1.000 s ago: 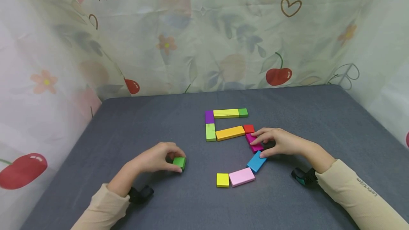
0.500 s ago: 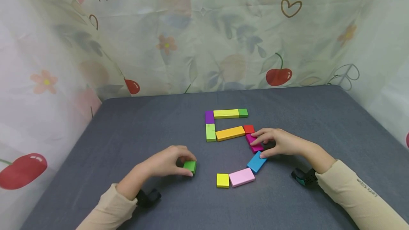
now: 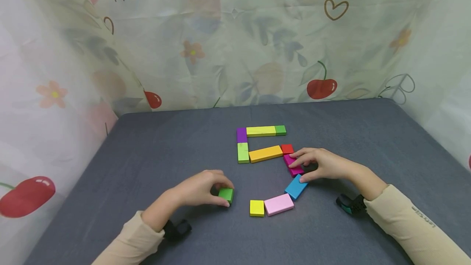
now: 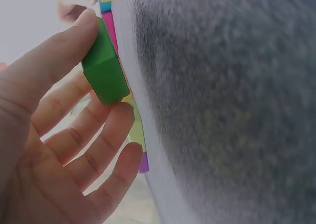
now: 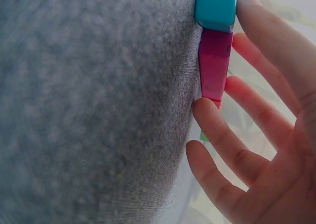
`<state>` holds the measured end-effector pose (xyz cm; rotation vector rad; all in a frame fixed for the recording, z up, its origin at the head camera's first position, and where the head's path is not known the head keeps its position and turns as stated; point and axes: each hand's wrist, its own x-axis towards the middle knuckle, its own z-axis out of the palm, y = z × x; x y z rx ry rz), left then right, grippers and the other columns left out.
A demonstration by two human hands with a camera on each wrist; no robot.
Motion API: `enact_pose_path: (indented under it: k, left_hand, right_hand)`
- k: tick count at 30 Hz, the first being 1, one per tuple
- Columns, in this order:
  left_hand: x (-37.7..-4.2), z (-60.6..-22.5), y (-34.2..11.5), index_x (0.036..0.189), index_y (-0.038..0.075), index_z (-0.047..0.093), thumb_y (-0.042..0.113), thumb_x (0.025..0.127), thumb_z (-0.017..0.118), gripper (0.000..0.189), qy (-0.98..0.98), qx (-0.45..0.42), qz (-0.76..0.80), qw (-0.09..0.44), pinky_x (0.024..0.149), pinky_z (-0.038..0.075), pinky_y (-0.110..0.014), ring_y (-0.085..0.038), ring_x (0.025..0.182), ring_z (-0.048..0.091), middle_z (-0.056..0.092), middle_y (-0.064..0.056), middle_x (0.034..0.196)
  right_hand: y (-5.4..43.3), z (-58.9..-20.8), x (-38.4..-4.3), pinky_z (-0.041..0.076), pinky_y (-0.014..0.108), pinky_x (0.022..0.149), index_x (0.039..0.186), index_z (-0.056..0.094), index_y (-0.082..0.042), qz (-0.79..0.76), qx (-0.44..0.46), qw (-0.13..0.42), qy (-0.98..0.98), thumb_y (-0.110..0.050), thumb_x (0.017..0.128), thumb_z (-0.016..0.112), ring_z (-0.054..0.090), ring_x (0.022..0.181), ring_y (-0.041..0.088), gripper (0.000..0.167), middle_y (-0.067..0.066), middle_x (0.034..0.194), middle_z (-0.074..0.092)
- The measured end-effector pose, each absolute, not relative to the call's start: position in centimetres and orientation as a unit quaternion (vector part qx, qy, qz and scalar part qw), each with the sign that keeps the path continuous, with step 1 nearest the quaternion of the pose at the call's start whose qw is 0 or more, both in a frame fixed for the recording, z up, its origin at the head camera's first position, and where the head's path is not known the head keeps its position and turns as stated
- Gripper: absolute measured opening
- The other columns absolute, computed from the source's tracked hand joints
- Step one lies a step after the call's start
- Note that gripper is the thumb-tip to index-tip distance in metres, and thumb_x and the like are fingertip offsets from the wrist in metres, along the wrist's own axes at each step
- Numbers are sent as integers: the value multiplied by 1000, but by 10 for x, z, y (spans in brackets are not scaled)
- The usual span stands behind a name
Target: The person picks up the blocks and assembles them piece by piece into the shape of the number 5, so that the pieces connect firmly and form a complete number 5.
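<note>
My left hand (image 3: 198, 188) pinches a small green block (image 3: 226, 194) between thumb and fingers, just left of a square yellow block (image 3: 256, 208). In the left wrist view, the green block (image 4: 106, 68) sits between the thumb and fingertips. On the other side, my right hand (image 3: 325, 164) rests its fingertips on a magenta block (image 3: 294, 170) and its thumb on a blue block (image 3: 296, 187). A pink block (image 3: 279, 204) lies between the blue and yellow ones. In the right wrist view, the fingers are spread beside the magenta block (image 5: 215, 66).
The row continues through red (image 3: 287, 149), orange (image 3: 265, 154), lime (image 3: 243, 153), purple (image 3: 241, 135), long yellow (image 3: 260, 131) and small green blocks (image 3: 280, 130). They lie on a dark grey cloth-covered table (image 3: 173, 142). A patterned curtain (image 3: 235, 52) hangs behind and at both sides.
My left hand has moved right with the green block, closer to the square yellow block. The right hand and the row of blocks have stayed in place.
</note>
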<state>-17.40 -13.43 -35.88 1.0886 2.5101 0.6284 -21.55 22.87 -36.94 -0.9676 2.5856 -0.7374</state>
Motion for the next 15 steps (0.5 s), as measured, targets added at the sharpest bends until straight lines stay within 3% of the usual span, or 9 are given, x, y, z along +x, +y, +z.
enact_pose_path:
  k: [15]
  left_hand:
    - [-170,-359,-120,109,14,68,32,78,74,36,878,396,206,172,72,45,-16,-5,80,53,62,5,93]
  right_hand:
    - [229,-371,-217,50,33,90,117,66,-19,-255,-338,139,895,-39,78,73,59,105,18,44,9,134,53]
